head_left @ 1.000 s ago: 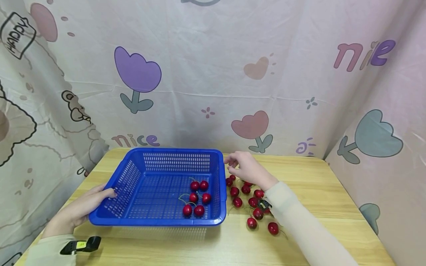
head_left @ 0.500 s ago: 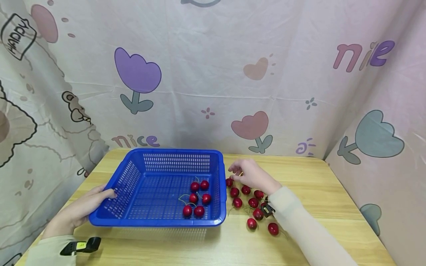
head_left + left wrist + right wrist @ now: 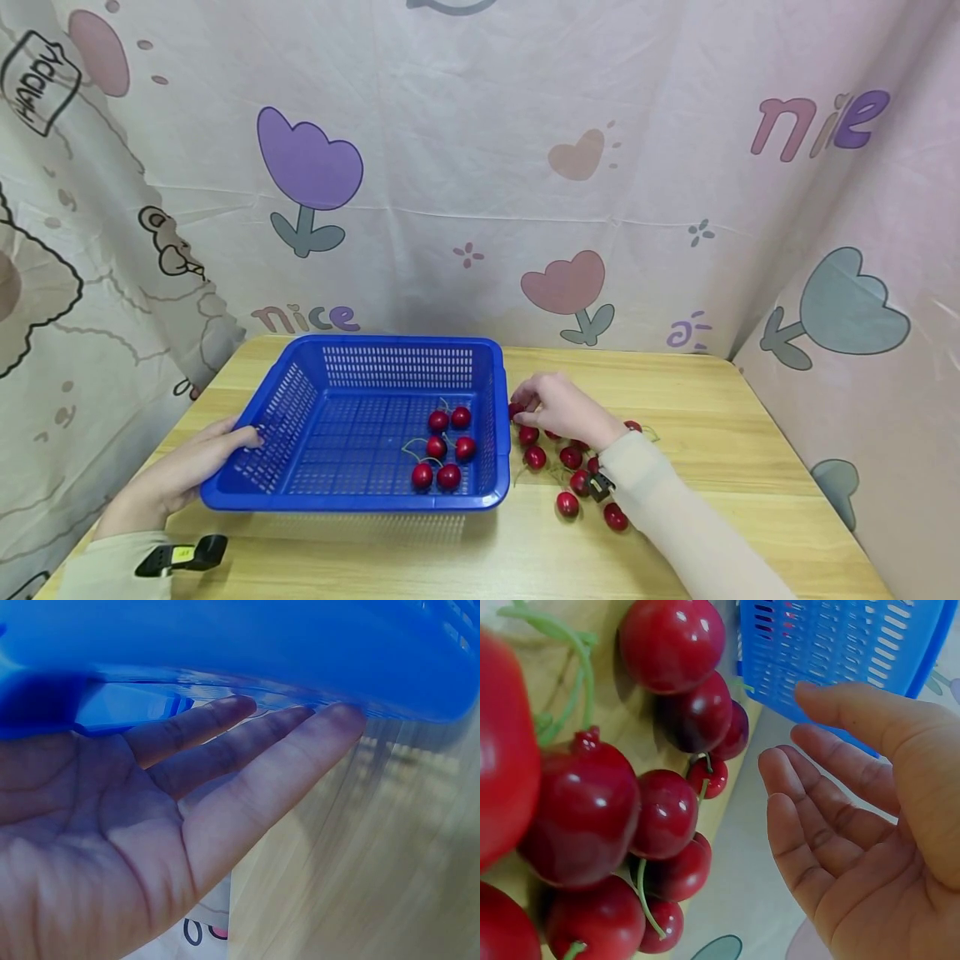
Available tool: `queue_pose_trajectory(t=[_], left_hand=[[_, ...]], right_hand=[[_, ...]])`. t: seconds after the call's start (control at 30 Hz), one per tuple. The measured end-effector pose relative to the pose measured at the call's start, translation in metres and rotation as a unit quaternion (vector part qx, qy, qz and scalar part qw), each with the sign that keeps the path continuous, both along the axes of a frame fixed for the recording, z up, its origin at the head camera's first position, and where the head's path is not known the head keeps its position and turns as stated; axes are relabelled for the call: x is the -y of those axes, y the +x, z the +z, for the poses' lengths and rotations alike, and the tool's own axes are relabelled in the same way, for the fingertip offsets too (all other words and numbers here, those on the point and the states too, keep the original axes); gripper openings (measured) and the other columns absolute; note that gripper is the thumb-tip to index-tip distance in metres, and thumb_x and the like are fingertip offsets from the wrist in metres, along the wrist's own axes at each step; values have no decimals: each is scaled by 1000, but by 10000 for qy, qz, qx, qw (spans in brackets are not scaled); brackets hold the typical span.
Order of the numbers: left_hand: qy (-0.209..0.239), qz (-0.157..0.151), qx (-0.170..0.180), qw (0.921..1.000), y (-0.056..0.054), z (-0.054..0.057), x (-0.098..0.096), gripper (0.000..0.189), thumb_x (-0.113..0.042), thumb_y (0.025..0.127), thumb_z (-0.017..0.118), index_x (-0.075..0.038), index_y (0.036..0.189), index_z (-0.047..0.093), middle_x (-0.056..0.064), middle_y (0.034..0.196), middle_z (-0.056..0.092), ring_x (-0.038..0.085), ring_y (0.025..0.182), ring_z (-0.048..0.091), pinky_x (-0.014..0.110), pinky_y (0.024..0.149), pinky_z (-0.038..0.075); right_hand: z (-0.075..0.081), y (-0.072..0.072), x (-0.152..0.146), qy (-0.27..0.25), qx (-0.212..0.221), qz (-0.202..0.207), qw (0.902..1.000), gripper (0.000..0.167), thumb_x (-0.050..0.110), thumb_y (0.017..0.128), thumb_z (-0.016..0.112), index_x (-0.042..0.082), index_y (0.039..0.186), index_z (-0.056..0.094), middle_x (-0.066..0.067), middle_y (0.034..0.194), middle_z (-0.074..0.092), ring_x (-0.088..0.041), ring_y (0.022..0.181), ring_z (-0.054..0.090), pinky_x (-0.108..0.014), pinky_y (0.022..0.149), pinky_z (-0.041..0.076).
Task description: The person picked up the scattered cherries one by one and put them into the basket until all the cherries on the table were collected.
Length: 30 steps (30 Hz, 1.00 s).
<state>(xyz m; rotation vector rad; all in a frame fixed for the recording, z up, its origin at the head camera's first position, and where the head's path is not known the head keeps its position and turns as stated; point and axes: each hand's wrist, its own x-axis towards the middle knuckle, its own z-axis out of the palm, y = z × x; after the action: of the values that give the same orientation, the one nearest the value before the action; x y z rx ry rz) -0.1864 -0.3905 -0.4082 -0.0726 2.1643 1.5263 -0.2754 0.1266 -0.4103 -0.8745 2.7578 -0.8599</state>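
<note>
My left hand (image 3: 183,467) holds the blue plastic basket (image 3: 352,502) at its left end, thumb over the rim. In the left wrist view its fingers (image 3: 247,791) extend underneath the basket. Several red cherries (image 3: 448,476) with green stems lie in the basket's right part. Just past its right wall, my right hand (image 3: 566,408) is low over a group of loose cherries (image 3: 535,457), fingertips at the cherry (image 3: 516,411) closest to the wall. In the right wrist view, thumb and fingers are bent loosely and apart with nothing between them, beside the cherries (image 3: 577,814).
The pale wooden table (image 3: 712,450) carries everything. A printed curtain (image 3: 420,275) hangs behind it and along both sides. One cherry (image 3: 632,426) lies to the right of my right wrist, and another (image 3: 567,504) sits nearer the front.
My right hand has come down from beside the basket's right rim to the loose cherries. A cherry now shows to the right of that wrist. My left hand and the basket have stayed put.
</note>
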Motion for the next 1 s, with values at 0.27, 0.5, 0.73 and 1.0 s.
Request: queue_pose_trajectory(t=[0.27,0.5,0.73,1.0], left_hand=[[-39,48,3,10000,0,0,0,74,-21,109,39,15,162,3,13,120,71,24,103,73,45,86,65],[-1,10,-2,10000,0,-1,0,74,-21,110,38,15,162,1,13,119,71,25,104,74,46,86,65],[4,12,1,10000,0,-1,1,74,-21,109,38,16,162,1,12,117,72,24,103,74,45,85,65],[7,32,26,10000,0,-1,1,74,-21,109,38,15,162,2,12,117,72,24,103,74,45,86,65]], right_hand=[[-8,1,5,-17,85,16,10000,16,12,95,81,5,110,81,-4,98,80,-9,82,70,-23,77,61],[-13,0,8,-12,41,4,10000,13,8,92,83,5,105,82,-3,92,79,-6,75,67,-20,71,59],[-16,1,13,157,-226,71,9996,6,7,92,83,7,98,82,0,85,76,-7,72,62,-18,69,55],[-18,1,16,275,-273,98,9992,4,7,92,82,5,95,81,0,81,75,-8,70,61,-19,68,54]])
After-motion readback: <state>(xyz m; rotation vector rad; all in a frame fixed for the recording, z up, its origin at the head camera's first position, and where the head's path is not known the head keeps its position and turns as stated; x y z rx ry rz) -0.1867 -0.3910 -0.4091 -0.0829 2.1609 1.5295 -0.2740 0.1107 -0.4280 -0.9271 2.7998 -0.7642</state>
